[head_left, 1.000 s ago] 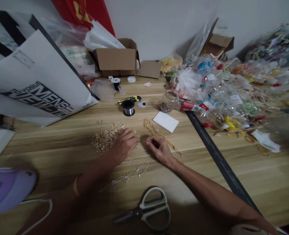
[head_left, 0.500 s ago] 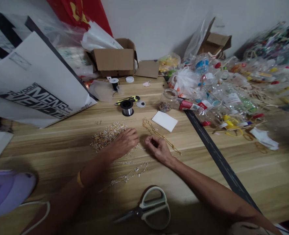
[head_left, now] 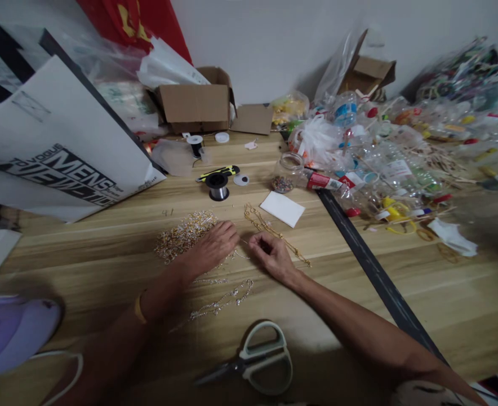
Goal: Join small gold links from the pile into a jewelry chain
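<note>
My left hand (head_left: 217, 243) rests at the right edge of a pile of small gold and silver jewellery pieces (head_left: 183, 234), its fingers curled together and their tips hidden. Facing it, my right hand (head_left: 273, 258) has thumb and fingers closed in a pinch. A thin pale chain (head_left: 243, 257) crosses the small gap between the hands; its end at the right fingertips is hard to make out. Just beyond the right hand lies a gold chain (head_left: 289, 243). Nearer me is a silver chain with charms (head_left: 223, 303). Scissors (head_left: 266, 358) with pale handles lie at the front.
Behind the hands are a wire spool (head_left: 218, 186), a yellow-black cutter knife (head_left: 221, 172), a white card (head_left: 283, 208) and a jar of beads (head_left: 288, 172). Plastic bottles (head_left: 395, 169) crowd the right. A large white bag (head_left: 63, 141) stands left, a cardboard box (head_left: 194, 104) at the back.
Both hands keep nearly the same place and pose. The whole view has shifted very slightly.
</note>
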### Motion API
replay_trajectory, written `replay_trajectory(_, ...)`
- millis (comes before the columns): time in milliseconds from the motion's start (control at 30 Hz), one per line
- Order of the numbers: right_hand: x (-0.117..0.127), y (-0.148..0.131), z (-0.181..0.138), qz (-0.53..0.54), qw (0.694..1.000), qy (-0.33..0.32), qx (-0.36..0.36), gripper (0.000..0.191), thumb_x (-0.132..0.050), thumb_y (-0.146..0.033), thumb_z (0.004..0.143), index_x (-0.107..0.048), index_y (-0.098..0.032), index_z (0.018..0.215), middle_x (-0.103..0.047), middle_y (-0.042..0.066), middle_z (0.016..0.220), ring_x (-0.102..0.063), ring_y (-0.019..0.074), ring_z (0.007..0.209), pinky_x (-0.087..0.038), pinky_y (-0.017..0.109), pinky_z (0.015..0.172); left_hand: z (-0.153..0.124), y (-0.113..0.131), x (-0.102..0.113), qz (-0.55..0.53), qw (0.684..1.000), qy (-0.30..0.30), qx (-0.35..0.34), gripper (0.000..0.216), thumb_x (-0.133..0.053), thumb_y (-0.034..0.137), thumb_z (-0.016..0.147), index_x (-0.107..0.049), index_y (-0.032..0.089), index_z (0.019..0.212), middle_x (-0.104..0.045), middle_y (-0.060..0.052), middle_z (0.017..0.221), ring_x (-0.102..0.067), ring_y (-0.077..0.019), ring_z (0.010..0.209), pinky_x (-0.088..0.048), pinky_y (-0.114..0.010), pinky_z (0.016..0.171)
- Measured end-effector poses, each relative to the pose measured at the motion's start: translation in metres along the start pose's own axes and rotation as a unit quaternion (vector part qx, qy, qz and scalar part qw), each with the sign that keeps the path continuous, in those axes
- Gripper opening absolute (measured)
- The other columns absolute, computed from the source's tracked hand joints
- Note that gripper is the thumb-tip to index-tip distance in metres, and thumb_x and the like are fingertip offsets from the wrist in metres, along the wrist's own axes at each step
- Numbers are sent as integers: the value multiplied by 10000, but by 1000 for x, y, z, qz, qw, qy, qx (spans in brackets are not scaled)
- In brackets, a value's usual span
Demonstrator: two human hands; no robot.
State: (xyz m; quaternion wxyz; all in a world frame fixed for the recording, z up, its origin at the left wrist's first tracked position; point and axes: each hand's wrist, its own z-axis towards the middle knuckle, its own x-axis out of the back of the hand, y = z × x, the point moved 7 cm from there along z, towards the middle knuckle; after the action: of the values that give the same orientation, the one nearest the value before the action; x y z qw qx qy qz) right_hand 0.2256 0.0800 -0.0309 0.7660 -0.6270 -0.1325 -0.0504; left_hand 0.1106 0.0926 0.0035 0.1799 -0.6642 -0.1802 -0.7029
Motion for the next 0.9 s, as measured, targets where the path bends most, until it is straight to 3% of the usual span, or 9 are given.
replay_trajectory(200, 1, 0, 0, 3, 1000, 3, 3, 119, -528, -247, 814, -558, -153, 748, -525, -2, 653, -458, 112, 598, -368, 218, 554, -1, -21, -2, -130, 985, 98, 53, 143, -440, 182, 895, -546, 141, 808, -562, -67, 833, -470, -197, 867, -408, -341, 793)
replay_trajectory(300, 1, 0, 0, 3, 1000, 3, 1, 117, -527, -243, 815, -554, -153, 745, -517, -3, 649, -451, 109, 590, -363, 216, 542, -1, -31, -2, -207, 963, 154, 77, 97, -502, 183, 858, -569, 148, 797, -593, -58, 817, -502, -189, 859, -430, -332, 778)
replay_trajectory(467, 1, -1, -1, 1, 1000, 1, -3, 123, -531, -253, 817, -558, -154, 750, -524, 2, 653, -458, 112, 591, -370, 220, 538, -6, -48, -6, -305, 920, 184, 163, 74, -549, 192, 809, -604, 150, 780, -633, -49, 802, -575, -165, 802, -449, -306, 758)
replay_trajectory(633, 1, 0, 0, 4, 1000, 1, -8, 139, -534, -268, 815, -558, -153, 741, -526, 2, 648, -460, 111, 583, -370, 219, 532, -13, -59, -7, -398, 860, 215, 236, 113, -600, 254, 761, -633, 149, 735, -672, -47, 781, -616, -155, 757, -464, -271, 736)
replay_trajectory(800, 1, 0, -1, -5, 1000, 2, -6, 142, -525, -264, 820, -557, -154, 735, -521, -2, 643, -455, 108, 578, -364, 217, 532, -20, -62, -4, -500, 770, 252, 305, 169, -698, 282, 660, -627, 135, 703, -680, -41, 724, -630, -152, 709, -491, -265, 702)
replay_trajectory(900, 1, -1, -1, -5, 1000, 0, -2, 140, -519, -259, 825, -550, -153, 740, -517, -1, 651, -455, 108, 586, -367, 218, 540, -26, -55, -2, -540, 730, 254, 333, 236, -729, 279, 629, -657, 123, 791, -695, -43, 740, -638, -152, 708, -500, -269, 700)
